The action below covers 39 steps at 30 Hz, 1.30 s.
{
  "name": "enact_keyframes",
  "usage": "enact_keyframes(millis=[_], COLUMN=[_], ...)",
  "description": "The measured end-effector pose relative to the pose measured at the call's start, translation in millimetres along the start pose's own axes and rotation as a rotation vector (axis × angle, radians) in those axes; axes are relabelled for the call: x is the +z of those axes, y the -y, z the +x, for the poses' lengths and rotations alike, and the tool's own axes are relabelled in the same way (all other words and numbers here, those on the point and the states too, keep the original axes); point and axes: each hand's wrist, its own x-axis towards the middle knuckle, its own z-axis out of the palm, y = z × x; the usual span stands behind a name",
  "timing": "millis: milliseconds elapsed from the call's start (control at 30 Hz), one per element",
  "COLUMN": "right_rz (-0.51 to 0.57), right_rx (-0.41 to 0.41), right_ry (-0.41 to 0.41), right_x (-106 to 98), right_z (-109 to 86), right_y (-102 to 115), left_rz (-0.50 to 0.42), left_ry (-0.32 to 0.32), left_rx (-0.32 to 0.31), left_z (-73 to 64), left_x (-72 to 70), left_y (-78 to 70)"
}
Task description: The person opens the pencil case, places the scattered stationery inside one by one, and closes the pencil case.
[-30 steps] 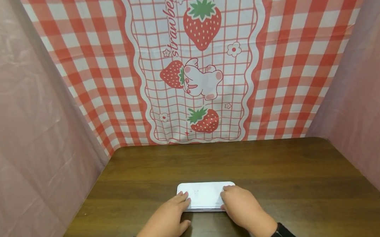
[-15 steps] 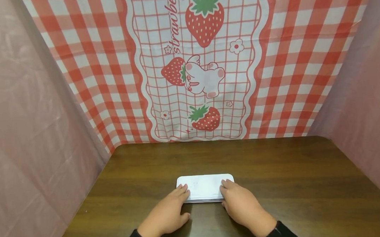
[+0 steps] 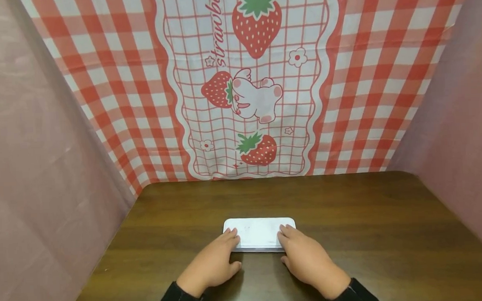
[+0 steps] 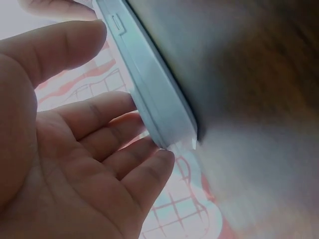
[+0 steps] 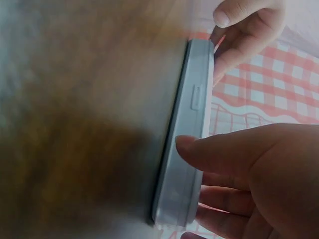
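Note:
A flat white box with rounded corners lies on the brown table, its long side toward me. In the wrist views its front side shows a small rectangular tab below the lid. My left hand rests its fingertips on the left end of the lid, its thumb held apart from the box. My right hand lays its fingers on the right end. Its thumb is near the front side; whether it touches cannot be told. The box's inside is hidden.
The wooden table has rounded far corners. A red-and-white checked cloth with strawberries hangs behind it. Pale pink curtains stand on both sides.
The white box has slid a little away from me toward the far edge, both hands moving along with it. The head view has also shifted slightly.

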Motion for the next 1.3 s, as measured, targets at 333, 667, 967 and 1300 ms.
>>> enact_keyframes(millis=[333, 667, 967, 1300], right_rz=[-0.004, 0.005, 0.017, 0.028], right_rx=[0.028, 0.051, 0.058, 0.071], right_ry=[0.023, 0.028, 0.022, -0.011], right_x=[-2.6, -3.2, -1.7, 0.0], right_z=[1.6, 0.6, 1.6, -12.5], right_y=[-0.1, 0.9, 1.5, -1.3], left_rz=[-0.045, -0.018, 0.025, -0.014], left_ry=[0.015, 0.009, -0.043, -0.113], left_rx=[-0.004, -0.012, -0.001, 0.006], left_z=[3.0, 6.2, 3.2, -30.2], left_x=[1.0, 6.8, 10.9, 13.8], left_y=[0.0, -0.9, 2.9, 6.2])
